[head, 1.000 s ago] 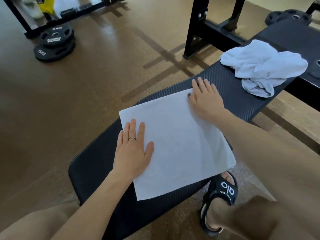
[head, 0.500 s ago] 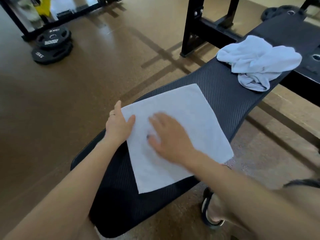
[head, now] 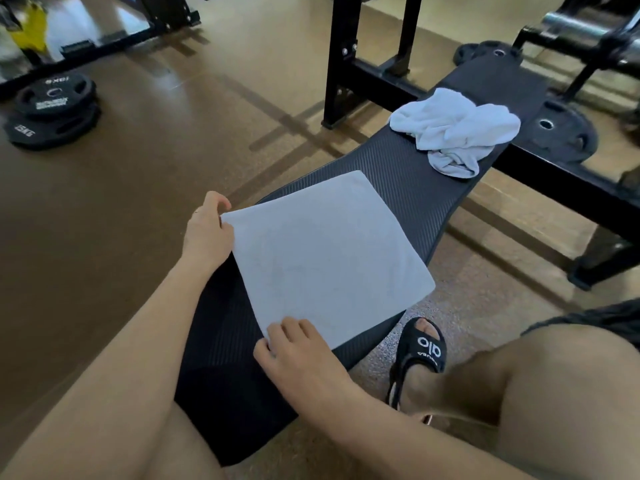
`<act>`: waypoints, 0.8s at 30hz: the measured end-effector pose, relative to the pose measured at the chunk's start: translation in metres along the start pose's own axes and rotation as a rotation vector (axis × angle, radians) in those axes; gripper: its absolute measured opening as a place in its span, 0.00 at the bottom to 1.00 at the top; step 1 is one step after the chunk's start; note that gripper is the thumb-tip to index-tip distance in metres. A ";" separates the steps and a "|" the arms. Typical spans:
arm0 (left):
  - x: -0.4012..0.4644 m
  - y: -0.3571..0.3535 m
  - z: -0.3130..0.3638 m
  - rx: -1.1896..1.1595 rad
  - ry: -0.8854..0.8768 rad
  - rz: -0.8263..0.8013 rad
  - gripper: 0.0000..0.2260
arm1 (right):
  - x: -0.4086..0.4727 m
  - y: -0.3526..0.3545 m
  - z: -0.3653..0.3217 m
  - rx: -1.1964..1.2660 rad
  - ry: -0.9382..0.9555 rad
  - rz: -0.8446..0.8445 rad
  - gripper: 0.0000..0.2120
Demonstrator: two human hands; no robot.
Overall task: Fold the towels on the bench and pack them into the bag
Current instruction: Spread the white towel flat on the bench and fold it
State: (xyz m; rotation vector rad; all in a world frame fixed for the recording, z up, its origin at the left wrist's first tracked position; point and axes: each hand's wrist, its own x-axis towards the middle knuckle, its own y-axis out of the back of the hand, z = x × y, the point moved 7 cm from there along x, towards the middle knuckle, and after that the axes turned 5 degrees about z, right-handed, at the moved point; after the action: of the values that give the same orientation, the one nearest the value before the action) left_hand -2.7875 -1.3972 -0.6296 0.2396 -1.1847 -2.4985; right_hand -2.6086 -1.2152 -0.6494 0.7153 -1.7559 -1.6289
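Head view shows our left hand [head: 207,233] pinching the far-left corner of the flat towel [head: 329,258], thumb on top. Our right hand [head: 298,358] pinches the near corner, fingers [head: 294,329] curled onto the cloth. Between both hands the towel lies spread on the bench [head: 412,188]. Beyond our fingers, well apart, sits a crumpled towel [head: 453,129].

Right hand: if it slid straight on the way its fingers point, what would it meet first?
The flat towel, whose near corner the right hand already pinches. Farther along that line lies bare bench, then perhaps the crumpled towel; depth is unclear.
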 end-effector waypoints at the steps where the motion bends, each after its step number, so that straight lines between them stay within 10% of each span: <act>1: 0.001 0.000 0.001 -0.003 -0.008 -0.009 0.14 | 0.003 0.002 -0.001 -0.036 -0.002 -0.058 0.18; 15: -0.030 0.033 -0.027 -0.005 0.109 -0.032 0.10 | 0.004 0.007 -0.026 -0.260 0.011 -0.431 0.22; 24: -0.068 0.077 -0.034 -0.264 0.223 0.096 0.06 | -0.046 0.052 -0.013 0.123 0.086 -0.060 0.08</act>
State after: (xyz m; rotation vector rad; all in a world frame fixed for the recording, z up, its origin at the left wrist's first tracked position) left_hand -2.6954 -1.4394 -0.5918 0.3694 -0.7529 -2.4355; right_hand -2.5674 -1.1843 -0.6011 0.8906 -1.8001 -1.5153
